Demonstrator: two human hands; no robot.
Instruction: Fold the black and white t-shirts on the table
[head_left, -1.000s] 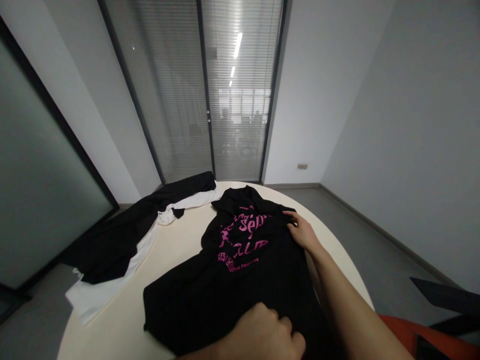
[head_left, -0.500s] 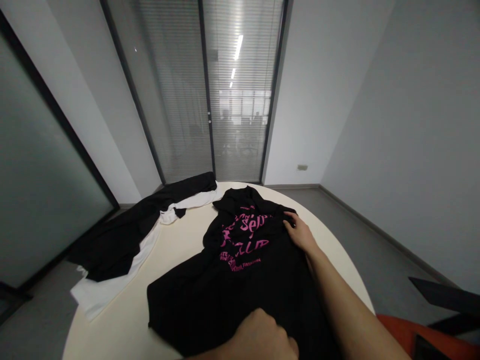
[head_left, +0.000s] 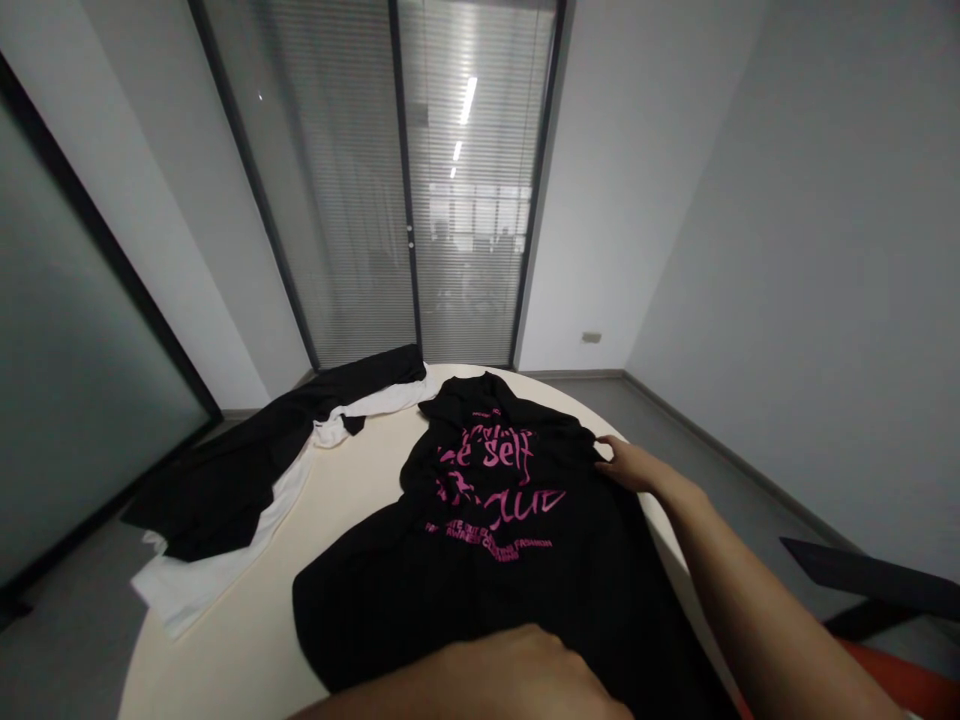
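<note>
- A rumpled black garment lies over a white garment on the tabletop.
- The black shirt spreads across the tabletop's middle, softly creased, its pink lettering warped and broken by folds.
- The left hand is over its near part; I cannot tell its fingers' state.
- The right hand's fingers pinch its right edge.

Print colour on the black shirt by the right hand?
Pinkish magenta lettering on black shirt fabric; the head view shows it best.
</note>
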